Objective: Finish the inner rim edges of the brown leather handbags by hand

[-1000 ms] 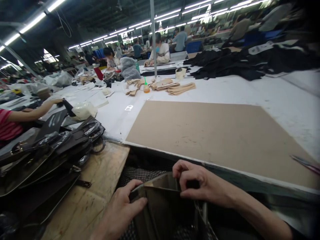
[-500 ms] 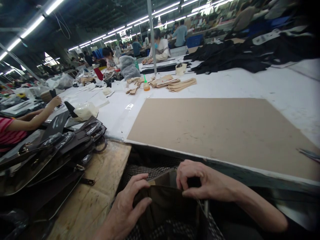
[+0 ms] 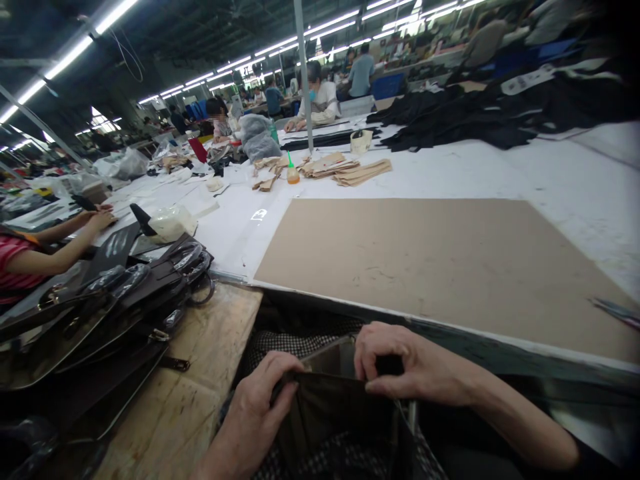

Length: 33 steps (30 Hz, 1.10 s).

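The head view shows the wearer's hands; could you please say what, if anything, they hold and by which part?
A dark piece, by its upper edge: the left hand grips it at left, the right hand pinches it farther right.

My left hand (image 3: 257, 400) grips the upper edge of a dark brown, flexible piece (image 3: 340, 403) between thumb and fingers; my right hand (image 3: 395, 363) pinches the same edge farther right. Black-and-white checked fabric (image 3: 290, 345) shows behind and below it. Ahead of me, a flat grey-brown rectangular sheet (image 3: 425, 260) lies on the white tabletop (image 3: 575, 167). To my left, dark brown bags with plastic-wrapped handles (image 3: 130, 300) lie piled on a stained, yellowish board (image 3: 210, 340). An orange-bottomed bottle with green nozzle (image 3: 293, 176) stands beyond the sheet.
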Tool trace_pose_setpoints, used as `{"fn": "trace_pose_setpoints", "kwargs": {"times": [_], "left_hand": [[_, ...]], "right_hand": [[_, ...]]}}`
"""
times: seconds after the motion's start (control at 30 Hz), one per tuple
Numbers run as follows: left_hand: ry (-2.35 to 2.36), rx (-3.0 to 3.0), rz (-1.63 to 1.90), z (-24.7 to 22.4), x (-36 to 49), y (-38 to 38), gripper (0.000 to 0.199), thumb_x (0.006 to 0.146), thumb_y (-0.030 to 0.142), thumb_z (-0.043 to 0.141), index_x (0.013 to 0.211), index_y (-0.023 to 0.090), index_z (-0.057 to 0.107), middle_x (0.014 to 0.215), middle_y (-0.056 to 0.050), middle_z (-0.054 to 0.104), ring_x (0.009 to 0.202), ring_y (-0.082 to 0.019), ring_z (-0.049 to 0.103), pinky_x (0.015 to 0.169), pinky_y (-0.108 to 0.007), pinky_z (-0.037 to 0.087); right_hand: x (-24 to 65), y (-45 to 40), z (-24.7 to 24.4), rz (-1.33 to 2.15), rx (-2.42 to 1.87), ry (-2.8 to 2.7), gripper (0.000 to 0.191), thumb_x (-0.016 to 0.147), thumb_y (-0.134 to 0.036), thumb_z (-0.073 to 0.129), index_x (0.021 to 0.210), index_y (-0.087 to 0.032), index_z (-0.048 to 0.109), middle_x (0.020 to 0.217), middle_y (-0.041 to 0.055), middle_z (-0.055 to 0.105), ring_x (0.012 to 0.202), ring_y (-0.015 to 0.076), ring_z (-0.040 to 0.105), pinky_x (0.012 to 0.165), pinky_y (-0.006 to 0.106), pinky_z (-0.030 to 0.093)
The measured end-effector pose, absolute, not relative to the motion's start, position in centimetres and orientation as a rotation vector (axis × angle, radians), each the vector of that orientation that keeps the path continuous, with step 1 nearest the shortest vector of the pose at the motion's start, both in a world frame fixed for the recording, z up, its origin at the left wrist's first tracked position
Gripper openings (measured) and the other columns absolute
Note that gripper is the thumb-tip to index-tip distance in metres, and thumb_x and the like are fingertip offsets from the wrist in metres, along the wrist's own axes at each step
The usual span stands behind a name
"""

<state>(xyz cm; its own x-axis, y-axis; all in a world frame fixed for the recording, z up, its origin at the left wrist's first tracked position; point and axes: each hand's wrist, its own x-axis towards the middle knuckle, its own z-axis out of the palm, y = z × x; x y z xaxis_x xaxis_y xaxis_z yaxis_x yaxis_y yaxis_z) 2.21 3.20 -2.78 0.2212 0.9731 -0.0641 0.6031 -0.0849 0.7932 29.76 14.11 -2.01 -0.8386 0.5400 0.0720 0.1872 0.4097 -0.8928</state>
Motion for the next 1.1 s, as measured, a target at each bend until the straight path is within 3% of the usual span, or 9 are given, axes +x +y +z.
{"fn": "trace_pose_setpoints", "kwargs": {"times": [0.17,0.43,0.63,0.8,1.1], "left_hand": [[1.566,1.821,0.553,-2.7,2.4,3.0,0.015,0.097,0.021,0.043,0.106,0.026,0.054,0.106,0.001,0.060,0.099,-0.012,0.058,0.086,-0.025,0.044],[1.503,1.984,0.495,-3.0,2.3,3.2,0.027,0.100,0.026,0.039,0.120,0.035,0.055,0.119,0.002,0.059,0.107,-0.010,0.059,0.091,-0.022,0.047],[1.690,2.134,0.188,-3.6,2.6,3.0,0.021,0.098,0.035,0.043,0.108,0.030,0.061,0.118,0.000,0.060,0.094,-0.018,0.063,0.077,-0.032,0.050],[1.627,1.935,0.407,-4.2,2.5,2.6,0.029,0.101,0.037,0.035,0.096,0.026,0.062,0.117,0.001,0.059,0.097,-0.013,0.062,0.083,-0.027,0.049],[1.524,1.796,0.713,-6.3,2.4,2.2,0.025,0.099,0.033,0.046,0.118,0.037,0.061,0.114,0.003,0.059,0.102,-0.009,0.060,0.089,-0.020,0.047]], "right_hand": [[29.8,14.2,-2.0,1.359,-0.624,-2.361,0.017,0.081,-0.017,0.075,0.074,-0.017,0.059,0.091,-0.0050,0.068,0.091,0.0114,0.059,0.091,0.029,0.038],[30.2,14.0,-2.1,1.329,-0.652,-2.376,0.015,0.083,-0.020,0.073,0.076,-0.018,0.061,0.091,-0.0049,0.067,0.092,0.0120,0.057,0.089,0.029,0.039],[29.7,13.7,-2.2,1.345,-0.676,-2.359,0.011,0.082,-0.017,0.073,0.076,-0.018,0.063,0.089,-0.0029,0.066,0.091,0.0130,0.057,0.086,0.027,0.041],[29.0,13.8,-2.9,1.298,-0.983,-2.315,0.012,0.085,-0.028,0.069,0.079,-0.018,0.066,0.085,-0.0005,0.063,0.083,0.0139,0.056,0.076,0.027,0.041],[27.6,13.5,-3.5,1.096,-1.354,-2.288,0.015,0.083,-0.031,0.065,0.074,-0.018,0.064,0.081,0.0007,0.062,0.078,0.0159,0.055,0.070,0.029,0.036]]}}
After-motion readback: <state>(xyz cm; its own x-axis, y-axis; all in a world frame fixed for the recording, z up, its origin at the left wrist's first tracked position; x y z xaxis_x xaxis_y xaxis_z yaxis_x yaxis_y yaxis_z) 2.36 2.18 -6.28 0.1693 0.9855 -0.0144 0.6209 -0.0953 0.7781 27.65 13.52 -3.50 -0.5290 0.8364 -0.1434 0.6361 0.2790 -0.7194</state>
